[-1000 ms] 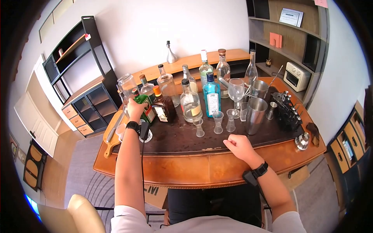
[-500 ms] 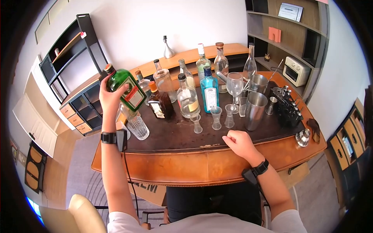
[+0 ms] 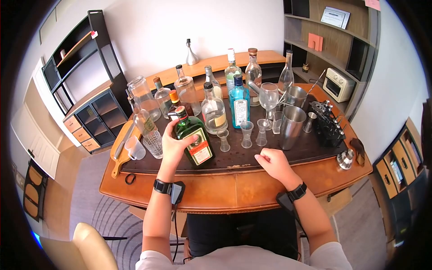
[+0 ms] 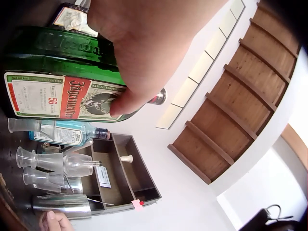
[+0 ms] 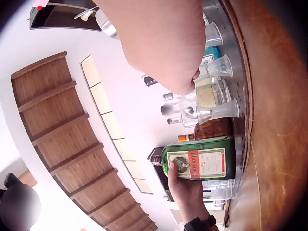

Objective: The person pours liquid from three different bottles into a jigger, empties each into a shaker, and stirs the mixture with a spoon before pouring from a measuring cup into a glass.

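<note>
A green square-sided Jägermeister bottle (image 3: pixel 201 152) is in my left hand (image 3: pixel 173 146), near the front of the dark mat. The thumb lies across the label, and the rest of the hand wraps the bottle's side. Seen from the right wrist, the bottle (image 5: pixel 202 161) stands nearly upright, its base close to the mat. My right hand (image 3: pixel 274 163) is idle at the front edge with fingers loosely curled, holding nothing. Just behind it are three hourglass-shaped clear jiggers (image 3: pixel 246 135) and a metal shaker tin (image 3: pixel 292 128). A brown bottle with an orange cap (image 3: pixel 173 96) is partly hidden behind the green one.
Behind stand several bottles, including a blue one (image 3: pixel 240 103), and a stemmed glass (image 3: pixel 268 96). To the left are a cut-glass tumbler (image 3: pixel 153 145), a clear cup (image 3: pixel 135 147) and a wooden board (image 3: pixel 116 168) with a knife. A black rack (image 3: pixel 327 126) sits at the right.
My left hand has lifted the green bottle from the left group, tilted it, then brought it right and down to the front of the mat. The right hand has stayed nearly still.
</note>
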`<state>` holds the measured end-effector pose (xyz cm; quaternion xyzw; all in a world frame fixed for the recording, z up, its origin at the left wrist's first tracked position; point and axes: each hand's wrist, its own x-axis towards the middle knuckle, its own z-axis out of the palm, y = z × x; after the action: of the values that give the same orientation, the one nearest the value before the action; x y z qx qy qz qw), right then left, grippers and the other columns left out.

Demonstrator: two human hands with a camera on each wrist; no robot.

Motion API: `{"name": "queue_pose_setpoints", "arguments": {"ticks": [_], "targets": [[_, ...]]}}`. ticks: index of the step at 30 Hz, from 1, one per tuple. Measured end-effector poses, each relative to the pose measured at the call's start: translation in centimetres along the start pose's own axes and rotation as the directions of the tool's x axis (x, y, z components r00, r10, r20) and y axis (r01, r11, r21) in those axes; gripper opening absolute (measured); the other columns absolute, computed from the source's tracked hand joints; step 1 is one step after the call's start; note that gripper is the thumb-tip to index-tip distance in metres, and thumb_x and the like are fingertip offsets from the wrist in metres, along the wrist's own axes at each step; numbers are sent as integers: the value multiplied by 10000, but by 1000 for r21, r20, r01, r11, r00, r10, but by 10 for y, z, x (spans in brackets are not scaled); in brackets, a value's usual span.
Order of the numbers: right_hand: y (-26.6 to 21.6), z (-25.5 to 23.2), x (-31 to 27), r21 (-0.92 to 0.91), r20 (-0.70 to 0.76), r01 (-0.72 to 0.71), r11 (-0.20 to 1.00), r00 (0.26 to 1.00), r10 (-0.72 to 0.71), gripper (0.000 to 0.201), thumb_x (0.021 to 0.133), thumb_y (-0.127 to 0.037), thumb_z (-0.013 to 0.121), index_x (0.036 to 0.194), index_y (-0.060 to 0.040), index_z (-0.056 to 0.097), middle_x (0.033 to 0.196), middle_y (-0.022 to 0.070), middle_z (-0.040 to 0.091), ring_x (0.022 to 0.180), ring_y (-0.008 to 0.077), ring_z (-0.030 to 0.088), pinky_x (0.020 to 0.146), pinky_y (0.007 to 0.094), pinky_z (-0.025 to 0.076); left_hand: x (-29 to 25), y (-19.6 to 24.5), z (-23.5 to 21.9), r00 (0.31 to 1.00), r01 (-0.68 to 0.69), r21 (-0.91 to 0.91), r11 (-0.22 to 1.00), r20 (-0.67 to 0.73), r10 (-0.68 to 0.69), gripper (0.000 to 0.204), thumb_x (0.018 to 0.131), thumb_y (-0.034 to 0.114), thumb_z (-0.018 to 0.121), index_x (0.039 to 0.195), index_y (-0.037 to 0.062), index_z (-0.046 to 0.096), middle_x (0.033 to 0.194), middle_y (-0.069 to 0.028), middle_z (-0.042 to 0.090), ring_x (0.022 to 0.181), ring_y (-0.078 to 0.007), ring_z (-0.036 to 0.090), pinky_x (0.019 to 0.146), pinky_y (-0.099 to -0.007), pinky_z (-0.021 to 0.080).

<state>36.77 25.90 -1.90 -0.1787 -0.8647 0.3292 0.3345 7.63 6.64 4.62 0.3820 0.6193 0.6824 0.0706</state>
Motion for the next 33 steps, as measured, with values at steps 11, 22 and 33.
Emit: {"name": "queue_pose_setpoints", "arguments": {"ticks": [11,22,33], "targets": [[4,7,0,37,32,-51,998,998,50,248,949,-177,733,829,-23,579,605,95,508,535,238,453,534,375,405,-2,-12,15,994,-66,-97,993,86,75,793,723,9,894,1409,16,496,1291,-122,638,1155,-207,651,1032,-353,527],[-113,34,99,-144,20,469,872,882,-471,198,947,-184,709,1091,-92,608,858,106,656,742,302,675,638,429,528,-16,-52,19,993,-41,-196,980,105,63,728,820,45,861,1412,-9,440,1303,-139,635,1174,-213,654,1008,-367,556],[-181,102,201,-597,109,200,777,980,-168,243,934,-235,607,982,-3,659,756,158,742,725,329,756,595,470,573,-15,-54,16,994,-61,-146,987,85,73,785,808,95,885,1445,-21,442,1322,-140,637,1187,-200,641,1029,-363,527]]}}
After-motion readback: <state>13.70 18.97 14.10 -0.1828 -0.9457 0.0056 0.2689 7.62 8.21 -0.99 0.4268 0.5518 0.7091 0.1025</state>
